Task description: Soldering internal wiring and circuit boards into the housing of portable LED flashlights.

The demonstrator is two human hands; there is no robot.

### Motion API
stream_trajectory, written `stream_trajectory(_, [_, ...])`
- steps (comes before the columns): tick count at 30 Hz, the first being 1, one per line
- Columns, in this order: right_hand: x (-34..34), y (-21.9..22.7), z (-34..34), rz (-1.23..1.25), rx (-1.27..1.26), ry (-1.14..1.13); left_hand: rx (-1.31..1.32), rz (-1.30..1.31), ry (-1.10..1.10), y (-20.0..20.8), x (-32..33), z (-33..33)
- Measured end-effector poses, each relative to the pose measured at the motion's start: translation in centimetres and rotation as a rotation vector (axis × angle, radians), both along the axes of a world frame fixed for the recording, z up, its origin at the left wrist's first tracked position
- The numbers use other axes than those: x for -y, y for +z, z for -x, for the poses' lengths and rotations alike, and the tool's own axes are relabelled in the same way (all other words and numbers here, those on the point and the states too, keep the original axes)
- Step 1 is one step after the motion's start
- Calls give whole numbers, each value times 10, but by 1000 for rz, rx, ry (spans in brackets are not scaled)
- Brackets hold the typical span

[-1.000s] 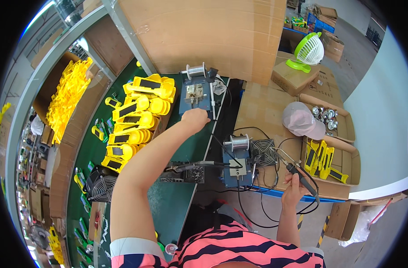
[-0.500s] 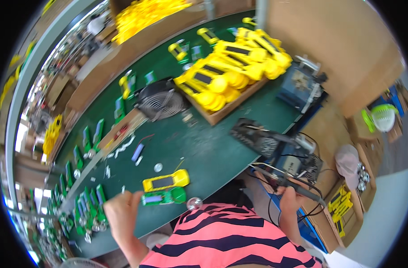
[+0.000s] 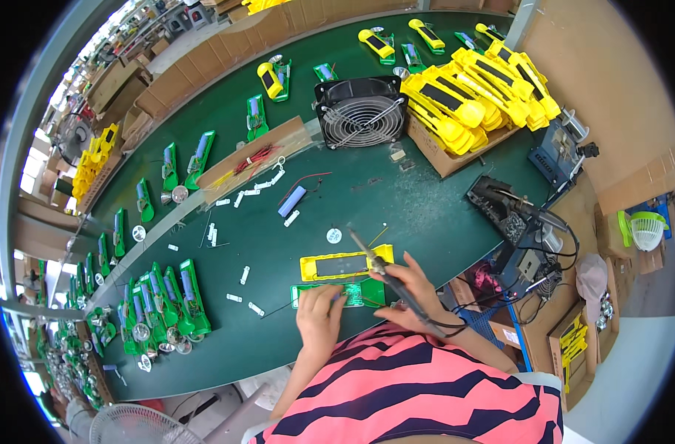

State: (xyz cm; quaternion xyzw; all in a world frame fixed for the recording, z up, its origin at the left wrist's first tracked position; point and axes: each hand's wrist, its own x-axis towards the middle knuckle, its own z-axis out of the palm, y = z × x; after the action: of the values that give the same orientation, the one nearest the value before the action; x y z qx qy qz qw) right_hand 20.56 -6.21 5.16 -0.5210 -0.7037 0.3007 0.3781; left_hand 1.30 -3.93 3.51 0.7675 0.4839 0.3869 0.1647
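My right hand (image 3: pixel 411 292) grips a soldering iron (image 3: pixel 399 287) by its handle. The iron's metal tip points up and left, above a yellow cover (image 3: pixel 342 265) with a dark rectangular panel. Just below that cover lies an open green housing (image 3: pixel 371 291), with a circuit board and thin wires showing in it. My left hand (image 3: pixel 319 318) is over the housing's left part, its fingers pinched on a purple battery (image 3: pixel 336 297), mostly hidden under them. A round silvery disc (image 3: pixel 333 236) sits beyond the yellow cover.
Loose purple battery (image 3: pixel 293 201) and small white strips lie mid-table. Green housings (image 3: pixel 168 300) stand grouped at left. Behind are a black fan (image 3: pixel 361 112) and a carton (image 3: pixel 456 156) piled with yellow covers (image 3: pixel 470 96). At right stand an iron holder (image 3: pixel 500 211) and blue soldering station (image 3: pixel 550 158).
My right hand has brought the soldering iron from beside the holder to the yellow cover. My left hand has moved from left of the green housing onto it. The view has shifted.
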Motion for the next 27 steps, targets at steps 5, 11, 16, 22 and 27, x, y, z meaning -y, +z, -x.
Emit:
stream_trajectory(5, [-5, -15, 3, -36, 193, 31, 126, -43, -71, -15, -11, -7])
stream_trajectory(11, [-30, -23, -9, -71, 255, -50, 10, -89, -148, -10, -24, -14])
stream_trajectory(16, [-13, -8, -14, -198, 64, -144, 68, 119, -35, -6, -22, -14])
stream_trajectory(22, [17, -12, -16, -223, -225, -289, 65, 196, 26, 0, -25, -16])
stream_trajectory(27, [17, -30, -9, -44, -585, -439, 3, 165, 28, 2, -27, -22])
